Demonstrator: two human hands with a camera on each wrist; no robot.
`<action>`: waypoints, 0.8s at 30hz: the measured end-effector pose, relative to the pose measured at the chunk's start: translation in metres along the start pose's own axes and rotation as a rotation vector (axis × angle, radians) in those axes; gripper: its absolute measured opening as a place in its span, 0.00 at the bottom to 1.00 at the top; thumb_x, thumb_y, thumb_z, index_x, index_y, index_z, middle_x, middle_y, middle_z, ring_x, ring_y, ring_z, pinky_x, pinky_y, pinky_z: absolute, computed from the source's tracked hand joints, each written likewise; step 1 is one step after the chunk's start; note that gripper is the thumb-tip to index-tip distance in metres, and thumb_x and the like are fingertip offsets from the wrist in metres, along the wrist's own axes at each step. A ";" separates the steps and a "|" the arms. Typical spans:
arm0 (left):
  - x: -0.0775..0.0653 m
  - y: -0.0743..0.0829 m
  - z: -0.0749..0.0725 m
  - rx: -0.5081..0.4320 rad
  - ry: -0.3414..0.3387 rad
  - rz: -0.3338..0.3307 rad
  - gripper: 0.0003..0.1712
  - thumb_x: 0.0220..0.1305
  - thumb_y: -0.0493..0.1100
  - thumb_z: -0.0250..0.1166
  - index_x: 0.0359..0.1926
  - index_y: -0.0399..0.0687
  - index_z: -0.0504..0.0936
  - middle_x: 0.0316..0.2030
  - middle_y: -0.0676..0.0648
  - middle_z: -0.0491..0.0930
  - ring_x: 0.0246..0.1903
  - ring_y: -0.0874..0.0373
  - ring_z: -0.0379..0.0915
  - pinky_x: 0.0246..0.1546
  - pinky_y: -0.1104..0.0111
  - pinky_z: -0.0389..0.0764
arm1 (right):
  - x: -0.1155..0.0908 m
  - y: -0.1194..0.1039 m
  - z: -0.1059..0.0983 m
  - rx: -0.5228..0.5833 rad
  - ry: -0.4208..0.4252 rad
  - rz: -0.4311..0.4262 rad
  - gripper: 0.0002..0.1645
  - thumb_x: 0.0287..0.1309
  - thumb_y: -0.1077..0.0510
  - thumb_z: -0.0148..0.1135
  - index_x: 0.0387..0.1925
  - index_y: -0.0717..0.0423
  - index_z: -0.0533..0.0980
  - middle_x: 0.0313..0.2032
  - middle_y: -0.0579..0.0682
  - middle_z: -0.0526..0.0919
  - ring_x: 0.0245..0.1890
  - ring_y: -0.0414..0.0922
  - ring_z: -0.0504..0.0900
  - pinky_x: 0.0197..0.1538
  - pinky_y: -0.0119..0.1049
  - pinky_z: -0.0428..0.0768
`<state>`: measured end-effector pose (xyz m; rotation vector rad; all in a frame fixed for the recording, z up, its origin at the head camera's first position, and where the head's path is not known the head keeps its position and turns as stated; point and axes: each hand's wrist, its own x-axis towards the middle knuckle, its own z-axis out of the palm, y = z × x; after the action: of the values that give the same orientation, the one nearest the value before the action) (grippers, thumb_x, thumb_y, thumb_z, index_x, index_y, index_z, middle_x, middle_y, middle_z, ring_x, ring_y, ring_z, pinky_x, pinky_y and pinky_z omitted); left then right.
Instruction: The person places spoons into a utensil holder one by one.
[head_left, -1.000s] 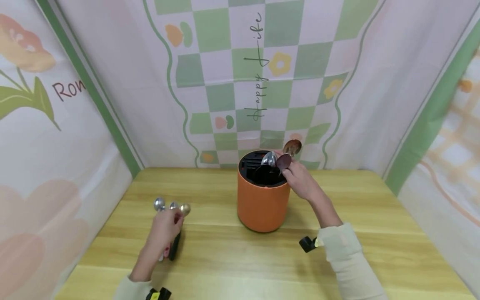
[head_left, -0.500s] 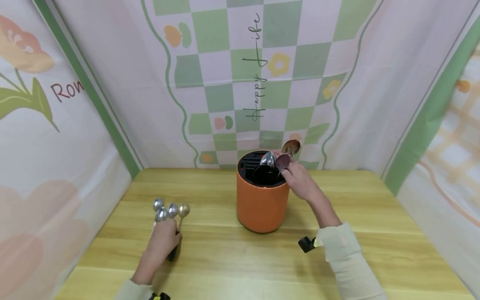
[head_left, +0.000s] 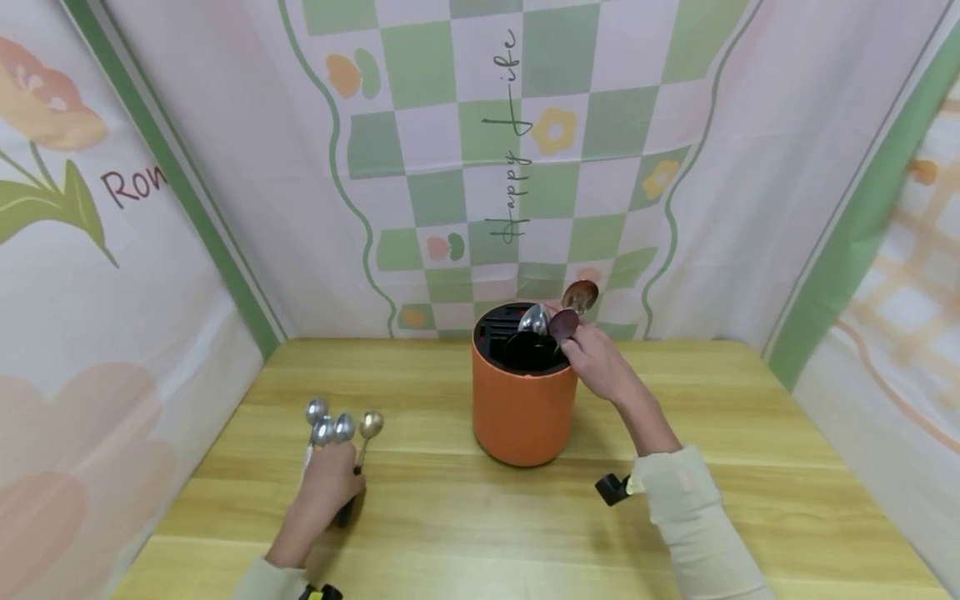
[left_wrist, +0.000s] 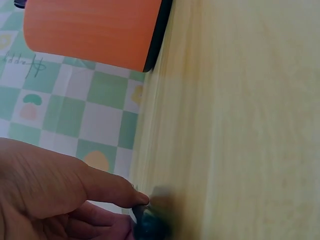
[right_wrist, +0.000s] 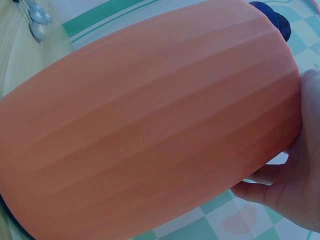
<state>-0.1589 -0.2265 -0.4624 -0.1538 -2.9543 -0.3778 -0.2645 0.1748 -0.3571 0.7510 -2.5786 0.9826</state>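
At the left of the table, my left hand (head_left: 326, 483) is over several spoons. Its thumb and fingers pinch the dark handle (left_wrist: 150, 222) of a spoon whose gold bowl (head_left: 371, 423) points away from me. Beside it, silver spoons (head_left: 316, 410) lie partly hidden under the hand. My right hand (head_left: 600, 358) grips the upper rim of an orange utensil holder (head_left: 522, 421), fingers (right_wrist: 255, 187) reaching round its far side. Out of the holder's black slotted top (head_left: 498, 329) stick a silver spoon (head_left: 534, 319), a dark round-headed spoon (head_left: 564, 325) and a brownish spoon (head_left: 581, 296).
The wooden table (head_left: 465, 533) ends at a patterned cloth backdrop (head_left: 420, 150) behind the holder. Cloth walls rise at both sides. A black wrist camera (head_left: 613, 489) juts from the right sleeve (head_left: 686, 487).
My left hand has come back toward me and lower over the spoons, uncovering more bowls. The gold spoon has shifted slightly right, apart from the silver ones. The right hand stays at the holder.
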 end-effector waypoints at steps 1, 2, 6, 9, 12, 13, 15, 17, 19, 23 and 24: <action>0.000 0.000 0.000 -0.001 0.002 -0.001 0.19 0.40 0.33 0.72 0.12 0.47 0.68 0.13 0.51 0.68 0.18 0.58 0.64 0.23 0.65 0.71 | 0.000 0.000 0.000 -0.005 0.004 0.004 0.23 0.67 0.61 0.40 0.53 0.67 0.77 0.44 0.63 0.77 0.37 0.53 0.71 0.41 0.44 0.67; 0.000 0.000 0.000 -0.011 0.004 -0.006 0.19 0.41 0.33 0.72 0.12 0.47 0.68 0.12 0.52 0.68 0.17 0.58 0.64 0.22 0.65 0.71 | 0.000 0.000 0.000 -0.006 0.004 0.002 0.23 0.67 0.61 0.40 0.52 0.67 0.77 0.42 0.62 0.77 0.37 0.53 0.71 0.40 0.44 0.67; -0.001 0.002 -0.003 -0.074 -0.008 -0.035 0.18 0.44 0.33 0.71 0.12 0.47 0.68 0.11 0.52 0.68 0.15 0.59 0.65 0.18 0.68 0.68 | 0.000 0.000 0.000 -0.003 0.000 0.003 0.24 0.67 0.61 0.40 0.56 0.66 0.76 0.49 0.64 0.78 0.40 0.54 0.71 0.43 0.45 0.67; -0.002 0.004 -0.005 -0.117 -0.011 -0.050 0.17 0.45 0.33 0.70 0.12 0.46 0.70 0.11 0.52 0.69 0.13 0.59 0.65 0.15 0.69 0.68 | 0.000 -0.001 0.000 0.003 -0.001 -0.001 0.29 0.68 0.61 0.40 0.66 0.65 0.71 0.59 0.66 0.77 0.44 0.55 0.72 0.46 0.47 0.69; -0.002 0.007 -0.009 -0.133 0.001 -0.047 0.17 0.47 0.34 0.72 0.12 0.47 0.73 0.11 0.52 0.71 0.14 0.59 0.67 0.17 0.68 0.69 | 0.000 -0.001 0.000 0.020 -0.011 -0.006 0.31 0.68 0.60 0.40 0.71 0.62 0.65 0.66 0.66 0.72 0.53 0.55 0.74 0.54 0.49 0.71; -0.002 0.009 -0.011 -0.134 0.010 -0.042 0.16 0.46 0.35 0.73 0.13 0.47 0.74 0.12 0.53 0.71 0.15 0.59 0.67 0.18 0.68 0.70 | 0.000 -0.001 0.000 0.025 -0.015 -0.006 0.32 0.68 0.60 0.39 0.71 0.61 0.65 0.67 0.65 0.71 0.57 0.56 0.74 0.57 0.51 0.72; -0.001 0.011 -0.014 -0.140 0.026 -0.032 0.15 0.46 0.35 0.74 0.14 0.47 0.75 0.13 0.53 0.72 0.16 0.60 0.67 0.19 0.67 0.70 | 0.000 -0.001 0.000 0.032 -0.022 -0.009 0.32 0.68 0.60 0.39 0.73 0.61 0.63 0.68 0.65 0.69 0.64 0.58 0.72 0.64 0.54 0.71; 0.000 0.013 -0.015 -0.138 0.040 -0.027 0.14 0.47 0.35 0.74 0.15 0.47 0.76 0.14 0.53 0.73 0.17 0.60 0.67 0.21 0.67 0.71 | 0.001 -0.001 0.000 0.042 -0.030 -0.007 0.33 0.69 0.60 0.38 0.74 0.60 0.61 0.71 0.64 0.67 0.69 0.59 0.67 0.68 0.57 0.67; 0.000 0.015 -0.016 -0.144 0.048 -0.027 0.13 0.48 0.36 0.73 0.16 0.46 0.77 0.16 0.53 0.74 0.18 0.60 0.67 0.21 0.68 0.71 | 0.001 -0.001 0.000 0.041 -0.032 -0.004 0.33 0.68 0.60 0.38 0.74 0.60 0.61 0.71 0.64 0.66 0.70 0.59 0.66 0.69 0.57 0.66; 0.002 0.019 -0.018 -0.161 0.050 -0.044 0.09 0.51 0.38 0.73 0.21 0.45 0.80 0.18 0.52 0.76 0.19 0.61 0.68 0.21 0.71 0.71 | 0.001 -0.001 0.000 0.038 -0.029 0.000 0.33 0.68 0.60 0.38 0.74 0.59 0.61 0.71 0.64 0.66 0.70 0.60 0.66 0.70 0.58 0.65; 0.003 0.020 -0.018 -0.169 0.050 -0.046 0.08 0.52 0.38 0.73 0.22 0.44 0.81 0.19 0.52 0.77 0.19 0.62 0.69 0.20 0.72 0.72 | 0.001 -0.001 0.000 0.037 -0.028 0.000 0.33 0.68 0.60 0.38 0.74 0.59 0.61 0.71 0.64 0.66 0.71 0.60 0.65 0.70 0.58 0.65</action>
<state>-0.1564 -0.2118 -0.4399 -0.0954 -2.8783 -0.6281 -0.2642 0.1734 -0.3563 0.7798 -2.5911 1.0292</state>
